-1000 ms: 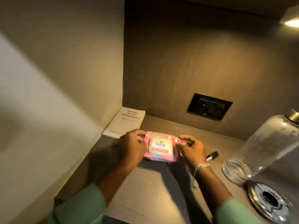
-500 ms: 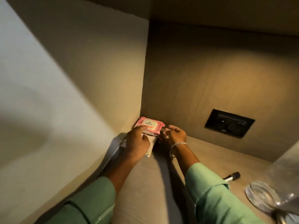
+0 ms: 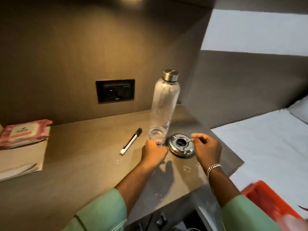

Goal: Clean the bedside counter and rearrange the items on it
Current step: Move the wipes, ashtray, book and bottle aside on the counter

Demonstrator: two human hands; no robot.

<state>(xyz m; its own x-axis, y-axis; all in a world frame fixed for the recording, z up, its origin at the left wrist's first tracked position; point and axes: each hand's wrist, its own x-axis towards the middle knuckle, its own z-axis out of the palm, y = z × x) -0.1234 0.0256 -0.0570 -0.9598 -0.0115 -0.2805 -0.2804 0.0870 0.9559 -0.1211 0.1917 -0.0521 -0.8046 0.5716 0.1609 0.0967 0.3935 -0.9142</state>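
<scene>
clear bottle (image 3: 164, 104) upright, steel cap, beside ashtray (image 3: 181, 145)

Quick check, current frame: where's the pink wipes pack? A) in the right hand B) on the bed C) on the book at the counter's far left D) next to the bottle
C: the pink wipes pack lies on top of the book at the far left, well away from the bottle and both hands.

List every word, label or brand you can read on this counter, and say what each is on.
None can be read in this view.
Pink wipes pack: a logo on its white lid, too blurred to read.
Wall socket plate: a tiny mark at its lower edge, too small to read.
Book under the pack: no text shows.
Marker, glass bottle, metal ashtray: no lettering visible.
</scene>
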